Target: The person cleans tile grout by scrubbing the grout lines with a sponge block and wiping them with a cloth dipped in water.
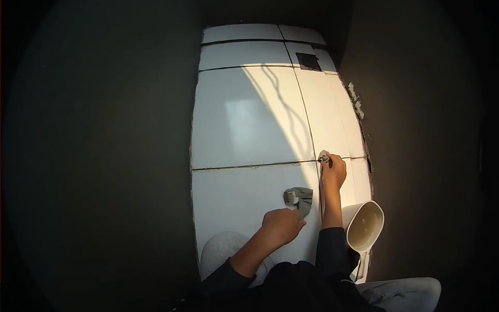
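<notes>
My left hand (282, 226) is closed around the lower end of a grey cloth (305, 200), just above a white floor tile (239, 195). A small pale block-like piece (292, 197) shows at the cloth's upper part; whether it is held or lies on the cloth I cannot tell. Further forward, my right hand (336, 172) pinches a small crumpled pale wad (324, 155). That wad is at the dark joint where several tiles meet, and the fingertips are partly hidden behind the hand.
A white long-handled water dipper (383, 218) with cloudy liquid in it stands right of my right forearm. A dark square drain opening (308, 61) lies at the far end. Dark walls (104, 156) flank the narrow tiled floor, with pale crumbs (356, 101) along the right edge.
</notes>
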